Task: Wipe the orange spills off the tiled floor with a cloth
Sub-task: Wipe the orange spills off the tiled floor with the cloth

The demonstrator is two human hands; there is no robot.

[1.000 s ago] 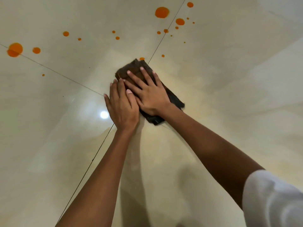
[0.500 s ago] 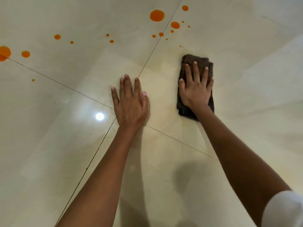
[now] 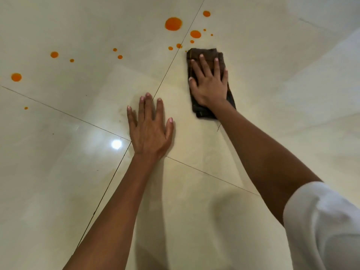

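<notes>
A folded dark brown cloth [image 3: 203,54] lies flat on the cream tiled floor [image 3: 272,78]. My right hand [image 3: 210,82] presses down on it with the fingers spread. My left hand [image 3: 150,131] rests flat on the bare floor to the left of the cloth, holding nothing. Orange spills dot the floor beyond the hands: a large drop [image 3: 173,23], a smaller one [image 3: 195,34] just past the cloth's far edge, and several small drops [image 3: 54,54] spread toward the left, with one [image 3: 16,77] near the left edge.
Dark grout lines [image 3: 64,114] cross under my left hand. A bright light reflection [image 3: 116,144] shines on the glossy tile to the left of my left wrist. My white sleeve [image 3: 327,227] fills the lower right corner.
My right hand slid the cloth from under both hands to the right, then a little forward toward the orange drops. My left hand came off the cloth and now lies flat on the tile.
</notes>
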